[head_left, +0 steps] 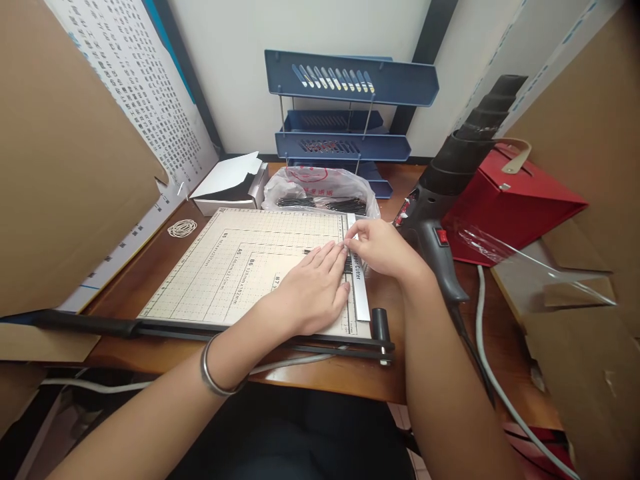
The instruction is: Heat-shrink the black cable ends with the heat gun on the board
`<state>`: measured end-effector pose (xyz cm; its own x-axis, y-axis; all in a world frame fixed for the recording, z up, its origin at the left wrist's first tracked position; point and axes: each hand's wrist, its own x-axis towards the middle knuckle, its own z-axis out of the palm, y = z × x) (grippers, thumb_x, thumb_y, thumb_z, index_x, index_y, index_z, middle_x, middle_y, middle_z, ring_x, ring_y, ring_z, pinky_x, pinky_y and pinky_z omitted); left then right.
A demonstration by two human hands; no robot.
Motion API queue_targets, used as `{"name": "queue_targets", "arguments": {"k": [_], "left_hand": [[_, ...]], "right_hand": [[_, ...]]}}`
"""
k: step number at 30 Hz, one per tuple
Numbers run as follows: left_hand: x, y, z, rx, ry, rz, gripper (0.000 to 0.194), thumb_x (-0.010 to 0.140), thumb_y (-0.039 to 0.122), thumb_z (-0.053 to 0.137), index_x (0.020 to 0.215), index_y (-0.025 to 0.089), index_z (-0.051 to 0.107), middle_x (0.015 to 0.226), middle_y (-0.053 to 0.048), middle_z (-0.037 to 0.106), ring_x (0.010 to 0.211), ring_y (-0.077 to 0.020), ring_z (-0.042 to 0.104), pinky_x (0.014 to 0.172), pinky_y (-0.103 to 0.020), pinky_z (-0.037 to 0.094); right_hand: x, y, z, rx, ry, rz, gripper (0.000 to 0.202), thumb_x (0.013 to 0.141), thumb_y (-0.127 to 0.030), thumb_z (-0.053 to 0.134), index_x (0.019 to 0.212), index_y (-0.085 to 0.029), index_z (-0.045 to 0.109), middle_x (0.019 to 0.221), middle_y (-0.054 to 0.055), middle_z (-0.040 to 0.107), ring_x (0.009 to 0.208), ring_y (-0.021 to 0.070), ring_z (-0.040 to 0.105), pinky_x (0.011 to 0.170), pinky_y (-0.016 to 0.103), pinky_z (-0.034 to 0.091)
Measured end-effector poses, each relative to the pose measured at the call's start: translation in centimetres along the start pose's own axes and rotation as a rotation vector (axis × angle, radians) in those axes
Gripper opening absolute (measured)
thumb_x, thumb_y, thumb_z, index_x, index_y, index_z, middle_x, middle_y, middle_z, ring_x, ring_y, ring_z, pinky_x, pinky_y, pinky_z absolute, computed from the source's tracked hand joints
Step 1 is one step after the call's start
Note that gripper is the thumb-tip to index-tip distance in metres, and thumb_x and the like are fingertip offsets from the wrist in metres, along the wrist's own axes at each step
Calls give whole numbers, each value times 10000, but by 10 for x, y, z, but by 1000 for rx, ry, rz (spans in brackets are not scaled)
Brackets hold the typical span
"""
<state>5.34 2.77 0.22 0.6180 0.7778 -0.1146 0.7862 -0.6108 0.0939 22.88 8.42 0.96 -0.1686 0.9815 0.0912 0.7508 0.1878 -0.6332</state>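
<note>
A paper cutter [193,287] with a gridded cream board lies in front of me, its black blade arm [90,324] along the near side. My left hand [317,287] rests flat on the board, fingers stretched and together, partly covering some short black pieces [348,265] beside the metal ruler strip [361,293]. At the strip's upper part, close to the left fingertips, my right hand [377,247] has its thumb and index finger pinched together. Whatever lies between those fingertips is too small to make out. A metal bracelet circles my left wrist.
Behind the cutter sit a plastic bag [320,183] of thin black pieces and a white box [227,190]. Blue tray shelves [345,143] stand at the back. Rubber bands [183,229] lie left. On the right are a heat gun [440,207], its cable and a red box [515,200].
</note>
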Motion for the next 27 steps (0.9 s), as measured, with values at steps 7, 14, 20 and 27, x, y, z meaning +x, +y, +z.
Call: {"name": "queue_targets", "arguments": {"k": [7,14,20,27], "left_hand": [[6,9,5,-34,69,-40,682,1054,329,238,1617,-57,220,1709,-227,158,1604,-300,121,1323,-432,118],[1,19,3,-88,51,-32,708,1019,285,266,1627,-61,155,1721,-221,76,1610,-291,57,1322,-425,94],[-1,20,1,-123,37,-18,722,990,266,290,1633,-36,162,1725,-199,65,1611,-264,46,1323,-419,91],[0,22,5,-54,156,-125,724,988,280,319,1612,-68,199,1711,-236,133,1610,-291,84,1327,-430,71]], "right_hand": [[0,-4,2,-31,6,2,111,855,-241,640,868,-191,738,709,12,657,662,148,530,653,286,369],[0,-5,3,-6,28,10,119,846,-231,609,868,-191,719,673,1,626,642,153,538,665,293,381],[1,-2,4,39,62,3,140,820,-227,580,868,-184,703,674,-6,626,609,143,518,653,293,379],[2,-2,4,85,110,-35,306,911,-417,508,795,-179,661,726,14,650,669,153,517,697,307,375]]}}
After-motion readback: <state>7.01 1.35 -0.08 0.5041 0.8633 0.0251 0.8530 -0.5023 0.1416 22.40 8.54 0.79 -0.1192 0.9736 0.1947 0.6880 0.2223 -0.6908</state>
